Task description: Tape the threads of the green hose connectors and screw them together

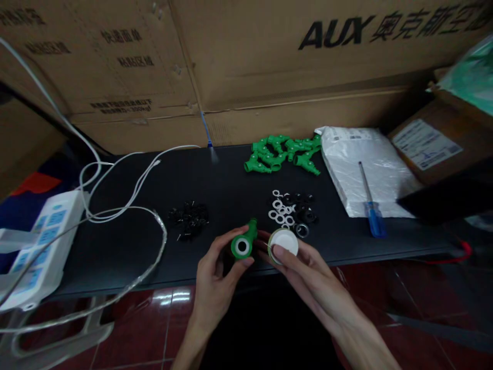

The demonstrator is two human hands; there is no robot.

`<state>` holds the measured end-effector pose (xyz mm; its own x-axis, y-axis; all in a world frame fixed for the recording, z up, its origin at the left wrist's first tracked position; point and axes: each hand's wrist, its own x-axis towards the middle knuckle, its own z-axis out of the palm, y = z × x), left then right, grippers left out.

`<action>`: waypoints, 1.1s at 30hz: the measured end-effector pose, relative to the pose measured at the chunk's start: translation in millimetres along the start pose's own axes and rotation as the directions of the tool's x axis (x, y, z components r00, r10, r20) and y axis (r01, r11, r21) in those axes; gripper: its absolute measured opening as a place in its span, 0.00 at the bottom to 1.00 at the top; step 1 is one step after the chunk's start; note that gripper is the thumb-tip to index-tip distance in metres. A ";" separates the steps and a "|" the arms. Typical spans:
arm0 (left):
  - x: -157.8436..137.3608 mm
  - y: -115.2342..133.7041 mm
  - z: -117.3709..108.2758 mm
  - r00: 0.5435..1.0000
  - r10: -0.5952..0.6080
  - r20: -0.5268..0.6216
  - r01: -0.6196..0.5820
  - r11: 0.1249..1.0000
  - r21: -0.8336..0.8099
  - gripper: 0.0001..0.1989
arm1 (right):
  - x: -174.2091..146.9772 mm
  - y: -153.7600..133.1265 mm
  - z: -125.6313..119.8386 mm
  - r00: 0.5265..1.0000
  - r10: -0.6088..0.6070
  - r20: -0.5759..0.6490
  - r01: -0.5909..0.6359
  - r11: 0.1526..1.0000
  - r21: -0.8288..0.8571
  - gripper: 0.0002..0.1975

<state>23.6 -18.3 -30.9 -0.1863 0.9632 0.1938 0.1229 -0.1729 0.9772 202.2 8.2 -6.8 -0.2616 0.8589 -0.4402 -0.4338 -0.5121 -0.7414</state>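
My left hand [217, 277] grips a green plastic fitting [250, 232] between thumb and fingers; a white ring with a dark hole shows in its round end. Close beside it, my right hand [304, 262] is closed around a small round container with a white top [285, 241], the thumb lying over its edge. A thin pale sliver sticks out toward the fitting; I cannot make out what it is. Just beyond the hands lie several white ring washers [278, 204] and black rings [306, 213]. Several more green fittings [275, 154] are heaped at the back.
Small black parts and screws [188, 218] form a pile left of centre. A blue-handled screwdriver [373, 210] rests on a white plastic package [346, 159] at right. White cables [134, 195] and a power strip [50, 241] occupy the left. Large cardboard [269, 67] stands behind the black table [127, 257].
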 end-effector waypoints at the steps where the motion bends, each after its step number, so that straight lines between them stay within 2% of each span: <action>1: -1.4 0.0 1.5 1.000 -0.028 0.008 0.029 0.998 -0.055 0.19 | 0.6 3.1 3.1 1.000 -0.007 0.006 0.007 0.999 0.043 0.15; 5: -6.9 -6.2 0.5 0.992 -0.095 0.083 0.107 0.984 -0.143 0.13 | 6.6 9.6 14.3 0.996 -0.044 0.073 0.034 0.990 0.139 0.14; 8: -4.9 -13.9 -7.6 0.989 -0.111 0.097 0.116 0.992 -0.053 0.09 | 11.5 10.6 15.5 0.994 -0.086 0.069 0.081 0.994 0.072 0.14; 11: 3.0 -17.2 -16.6 0.988 -0.082 0.131 0.070 0.993 0.098 0.05 | 14.5 12.0 11.1 0.992 -0.115 0.053 0.114 0.993 0.013 0.15; 15: 12.9 -13.0 -23.1 0.975 -0.069 0.211 0.032 0.984 0.176 0.06 | 17.2 16.3 3.6 0.989 -0.131 0.072 0.134 0.991 -0.029 0.14; 23: 14.6 -18.5 -29.5 0.957 -0.180 0.229 0.147 0.977 0.153 0.07 | 22.5 21.0 -6.0 0.976 -0.157 0.152 0.168 0.984 -0.063 0.08; 28: 14.5 -19.3 -31.6 0.937 -0.241 0.254 0.219 0.969 0.113 0.09 | 24.0 20.8 -8.1 0.974 -0.137 0.182 0.149 0.988 -0.050 0.08; 31: 16.7 -18.4 -33.7 0.935 -0.269 0.234 0.253 0.963 0.095 0.11 | 23.9 20.9 -8.9 0.977 -0.128 0.172 0.135 0.990 -0.030 0.09; 33: 20.8 -17.2 -35.3 0.943 -0.287 0.168 0.275 0.957 0.091 0.13 | 22.1 21.4 -9.9 0.980 -0.134 0.146 0.139 0.990 -0.020 0.09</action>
<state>-16.8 -2.6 -40.6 -0.0468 0.9926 -0.1120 0.1547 0.1180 0.9809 195.6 16.2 -37.4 -0.3236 0.9103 -0.2580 -0.4488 -0.3878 -0.8051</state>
